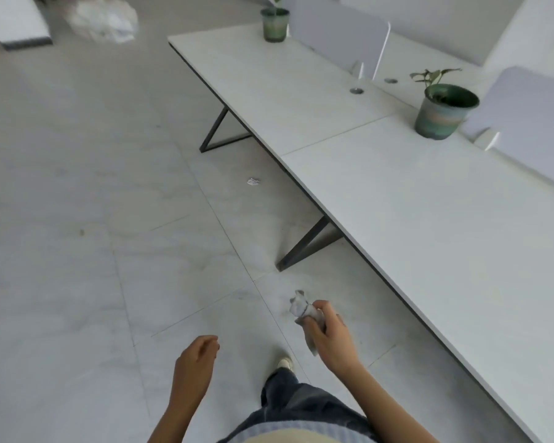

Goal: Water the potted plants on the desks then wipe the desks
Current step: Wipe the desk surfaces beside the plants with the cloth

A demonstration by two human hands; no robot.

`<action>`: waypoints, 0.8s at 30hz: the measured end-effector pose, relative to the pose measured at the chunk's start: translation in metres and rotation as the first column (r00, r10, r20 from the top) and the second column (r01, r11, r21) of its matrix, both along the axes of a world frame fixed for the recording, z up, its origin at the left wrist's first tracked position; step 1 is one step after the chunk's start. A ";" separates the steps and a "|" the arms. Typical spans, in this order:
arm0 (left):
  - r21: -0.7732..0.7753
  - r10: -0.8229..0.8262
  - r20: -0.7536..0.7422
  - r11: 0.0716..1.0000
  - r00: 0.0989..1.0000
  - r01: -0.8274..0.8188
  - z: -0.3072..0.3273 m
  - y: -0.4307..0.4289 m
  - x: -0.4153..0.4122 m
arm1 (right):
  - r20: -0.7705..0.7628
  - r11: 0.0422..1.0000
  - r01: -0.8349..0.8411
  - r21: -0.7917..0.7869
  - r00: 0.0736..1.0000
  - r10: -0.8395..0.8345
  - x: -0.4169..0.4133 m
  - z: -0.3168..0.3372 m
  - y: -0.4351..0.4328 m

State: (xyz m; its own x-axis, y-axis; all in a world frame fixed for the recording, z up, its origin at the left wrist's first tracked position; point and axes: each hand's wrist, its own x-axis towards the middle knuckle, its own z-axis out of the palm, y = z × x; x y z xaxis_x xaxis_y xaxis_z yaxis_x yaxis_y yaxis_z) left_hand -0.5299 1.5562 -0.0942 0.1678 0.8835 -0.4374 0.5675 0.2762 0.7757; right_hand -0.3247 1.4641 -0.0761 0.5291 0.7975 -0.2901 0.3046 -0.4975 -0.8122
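The right hand [328, 338] is held out low in front of the body, over the floor and just short of the near desk's edge. Its fingers and thumb are curled round a crumpled grey cloth [301, 306]. One bunched end of the cloth sticks up past the thumb and a tail hangs down below the palm. The left hand [197, 356] hangs lower and further left with its back to the camera, fingers loosely curled and holding nothing.

The cloth is pale grey, wadded and creased, and clear of any surface.

To the right, two white desks stand end to end. On the near desk [429, 219] a green-banded pot [442, 115] holds a small leafy plant, just beside a pale grey partition screen [531, 123]. The far desk [269, 84] carries a second potted plant [274, 25] at its far end, against another screen [336, 36]. Two round cable grommets [356, 90] sit between the pots. Both desktops are otherwise bare.

Dark angled desk legs [307, 247] rest on the tiled floor between the person and the desks. A scrap of crumpled paper [252, 181] lies on the tiles near the desk edge. A clear plastic bag [104, 19] lies far off at the upper left. A dark trouser leg [288, 394] and a light shoe [284, 362] show below the hands.
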 end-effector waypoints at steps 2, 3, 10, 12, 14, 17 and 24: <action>0.021 0.032 0.018 0.999 0.999 -0.032 0.004 0.033 0.018 | 0.035 0.997 -0.071 0.022 0.997 0.070 0.018 0.009 0.043; 0.033 0.039 0.035 0.999 0.999 -0.040 0.006 0.048 0.029 | 0.054 0.995 -0.093 0.025 0.994 0.092 0.026 0.011 0.060; 0.012 -0.029 0.039 1.000 0.999 0.029 0.002 0.125 0.082 | 0.034 0.991 -0.116 -0.070 0.992 0.119 0.058 -0.001 0.128; -0.012 -0.048 0.030 0.999 0.998 0.048 -0.002 0.149 0.093 | 0.027 0.994 -0.060 -0.096 0.998 0.062 0.069 -0.006 0.143; -0.023 -0.073 0.019 0.997 0.997 0.074 -0.006 0.181 0.106 | 0.003 0.994 0.012 -0.112 1.000 -0.011 0.082 -0.008 0.163; -0.022 -0.166 0.035 0.986 0.985 0.167 -0.011 0.241 0.133 | -0.032 0.985 0.134 -0.105 0.990 -0.138 0.098 -0.006 0.204; 0.061 -0.404 0.103 0.915 0.909 0.399 0.014 0.399 0.207 | -0.169 0.889 0.455 -0.044 0.874 -0.456 0.116 0.013 0.304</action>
